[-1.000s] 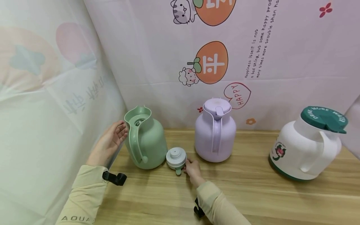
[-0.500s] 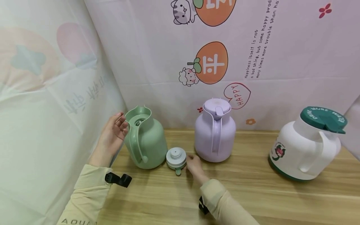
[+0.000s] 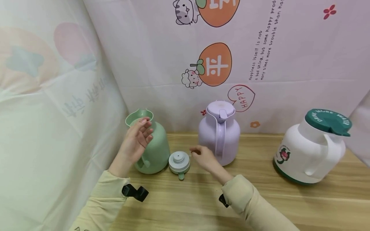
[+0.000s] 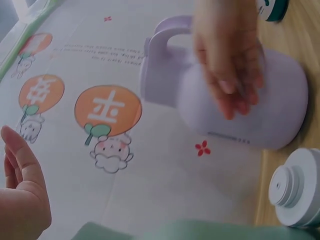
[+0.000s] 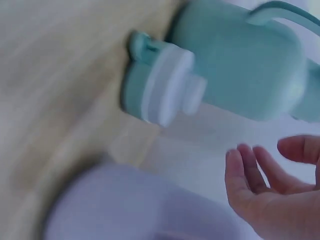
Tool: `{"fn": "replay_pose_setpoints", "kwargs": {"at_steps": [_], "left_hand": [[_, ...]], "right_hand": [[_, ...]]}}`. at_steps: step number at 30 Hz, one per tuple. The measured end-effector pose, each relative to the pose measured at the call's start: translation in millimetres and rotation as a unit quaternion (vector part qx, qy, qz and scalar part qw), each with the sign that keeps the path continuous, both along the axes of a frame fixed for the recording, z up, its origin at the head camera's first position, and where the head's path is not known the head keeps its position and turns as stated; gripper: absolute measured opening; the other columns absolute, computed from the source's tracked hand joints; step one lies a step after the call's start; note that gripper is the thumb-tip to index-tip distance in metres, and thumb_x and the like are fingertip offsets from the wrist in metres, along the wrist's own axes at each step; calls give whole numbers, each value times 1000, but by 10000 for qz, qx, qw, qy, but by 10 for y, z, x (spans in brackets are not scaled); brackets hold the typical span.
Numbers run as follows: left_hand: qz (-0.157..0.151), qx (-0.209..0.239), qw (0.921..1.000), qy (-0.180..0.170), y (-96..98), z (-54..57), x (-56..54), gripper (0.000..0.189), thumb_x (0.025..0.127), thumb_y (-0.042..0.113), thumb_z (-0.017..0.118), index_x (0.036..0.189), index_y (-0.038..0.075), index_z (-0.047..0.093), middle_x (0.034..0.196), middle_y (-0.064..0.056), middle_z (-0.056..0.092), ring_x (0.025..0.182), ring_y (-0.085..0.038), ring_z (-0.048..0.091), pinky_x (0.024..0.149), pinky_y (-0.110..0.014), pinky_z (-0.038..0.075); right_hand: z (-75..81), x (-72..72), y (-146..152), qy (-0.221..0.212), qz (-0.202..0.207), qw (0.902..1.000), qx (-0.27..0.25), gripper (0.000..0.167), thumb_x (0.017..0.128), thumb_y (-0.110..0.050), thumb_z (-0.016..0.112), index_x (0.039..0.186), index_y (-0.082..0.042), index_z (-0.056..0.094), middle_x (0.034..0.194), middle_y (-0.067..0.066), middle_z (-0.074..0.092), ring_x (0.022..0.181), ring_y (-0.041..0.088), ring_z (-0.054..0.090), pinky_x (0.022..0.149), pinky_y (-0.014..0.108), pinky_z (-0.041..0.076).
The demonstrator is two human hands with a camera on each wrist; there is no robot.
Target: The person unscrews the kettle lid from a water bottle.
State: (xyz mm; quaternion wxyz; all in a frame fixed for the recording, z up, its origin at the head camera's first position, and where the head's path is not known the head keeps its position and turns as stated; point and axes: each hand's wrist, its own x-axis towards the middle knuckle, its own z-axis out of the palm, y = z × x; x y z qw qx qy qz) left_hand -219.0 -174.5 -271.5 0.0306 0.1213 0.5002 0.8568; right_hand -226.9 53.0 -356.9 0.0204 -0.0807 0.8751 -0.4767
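My left hand [image 3: 137,141] is raised in front of the green thermos jug [image 3: 159,147], fingers loosely bent and holding nothing; it covers part of the jug's handle and mouth. The jug has its top off. Its lid [image 3: 179,162], grey-white with a green tab, lies upside down on the table to the jug's right. My right hand [image 3: 205,158] is in the air between that lid and the lilac thermos jug [image 3: 231,141], overlapping the lilac body in the head view. In the right wrist view the right hand's fingers [image 5: 240,175] are relaxed, with nothing in them.
A white jug [image 3: 309,154] with a dark green lid [image 3: 328,120] stands at the right of the wooden table [image 3: 185,205]. Behind and to the left hangs a printed white cloth [image 3: 162,64].
The right hand has left the lid's side and moved up and right toward the lilac jug. My left hand has moved right, in front of the green jug. The lid stays in place.
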Motion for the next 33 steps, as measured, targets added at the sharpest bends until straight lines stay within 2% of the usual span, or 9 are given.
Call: {"fn": "replay_pose_setpoints", "kwargs": {"at_steps": [7, 10, 13, 18, 23, 27, 30, 33], "left_hand": [[-274, -285, 9992, -100, 245, -116, -25, 32, 103, 13, 33, 94, 21, 62, 88, 10, 61, 77, -3, 60, 70, -14, 52], [-468, -432, 9979, -106, 344, -191, -44, 33, 102, 12, 32, 96, 21, 62, 90, 9, 62, 81, -5, 60, 75, -16, 53], [-649, -539, 9963, -162, 455, -263, -76, 29, 102, 11, 33, 100, 19, 60, 92, 8, 62, 84, -6, 61, 78, -17, 53], [-750, -814, 9933, -344, 670, -351, -128, 19, 101, 12, 38, 112, 8, 52, 96, 5, 61, 85, -7, 61, 81, -18, 54], [-723, -1118, 9902, -416, 878, -411, -175, 29, 100, 14, 42, 124, -2, 48, 101, 3, 62, 88, -7, 63, 86, -20, 53], [-732, -1360, 9875, -316, 1026, -462, -227, 35, 99, 16, 44, 129, -3, 48, 115, -6, 62, 99, -11, 62, 99, -28, 49], [-758, -1624, 9836, -193, 1145, -510, -264, 38, 99, 17, 44, 131, -4, 47, 129, -18, 56, 115, -25, 58, 109, -38, 43], [-791, -1892, 9787, -85, 1274, -568, -296, 40, 100, 18, 42, 132, -4, 46, 137, -24, 50, 128, -36, 49, 113, -44, 38]], "right_hand": [[409, 66, 255, 412, 715, 9956, 443, 27, 94, -10, 49, 114, -1, 67, 111, 14, 70, 109, 27, 63, 99, 43, 49], [596, 62, 373, 499, 1027, 9931, 270, 28, 95, -9, 49, 114, 3, 65, 110, 19, 69, 105, 28, 64, 95, 41, 52], [784, 31, 495, 477, 1106, 9927, 23, 29, 96, -9, 49, 117, 6, 62, 110, 23, 68, 98, 27, 65, 88, 36, 56], [1080, -44, 684, 505, 565, 9971, -20, 31, 97, -14, 50, 121, 0, 62, 114, 20, 67, 98, 20, 63, 87, 28, 53], [1296, -161, 810, 802, -93, 9966, 144, 31, 96, -16, 52, 121, -3, 63, 117, 17, 66, 98, 19, 59, 84, 23, 47], [1368, -277, 867, 1128, -378, 9924, 312, 32, 96, -16, 51, 123, -2, 62, 122, 18, 64, 107, 25, 59, 91, 33, 49], [1367, -364, 892, 1261, -551, 9894, 461, 34, 96, -16, 50, 125, -1, 60, 124, 20, 62, 113, 30, 58, 97, 42, 48], [1331, -451, 906, 1297, -768, 9865, 636, 37, 95, -18, 50, 127, -1, 58, 130, 20, 58, 120, 33, 53, 102, 47, 45]]}}
